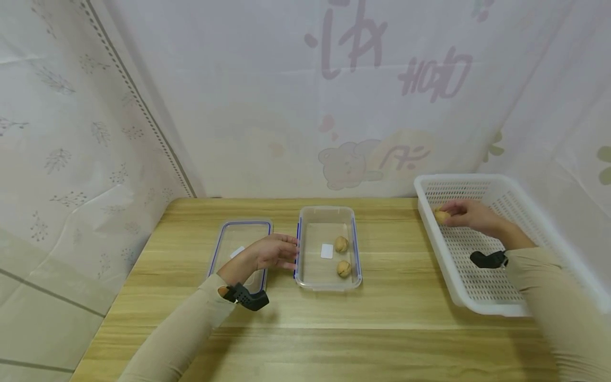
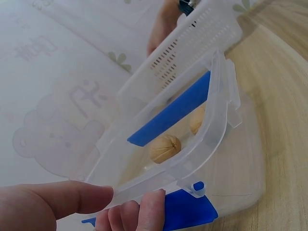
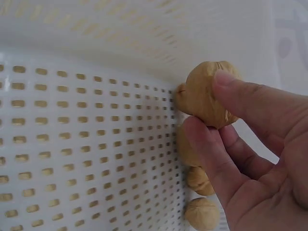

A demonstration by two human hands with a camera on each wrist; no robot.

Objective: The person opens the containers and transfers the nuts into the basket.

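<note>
My right hand (image 1: 470, 216) pinches a walnut (image 3: 209, 94) between thumb and fingers, inside the white perforated basket (image 1: 441, 265). Several more walnuts lie under and beside that hand along the basket's side, as with the lowest walnut (image 3: 202, 214) in the right wrist view. At the left side of a clear plastic box (image 1: 329, 284) is my left hand (image 1: 276, 250), its thumb at the rim and its fingers curled against a blue latch (image 2: 187, 209). Two walnuts sit in the box near its right wall, an upper walnut (image 1: 341, 244) and a lower walnut (image 1: 343, 269).
A clear lid (image 1: 243, 228) with a blue seal lies left of the box, partly covered by my left hand and wrist. Wooden tabletop (image 1: 391, 302) spans between box and basket. A printed cloth (image 1: 253, 106) hangs behind the table.
</note>
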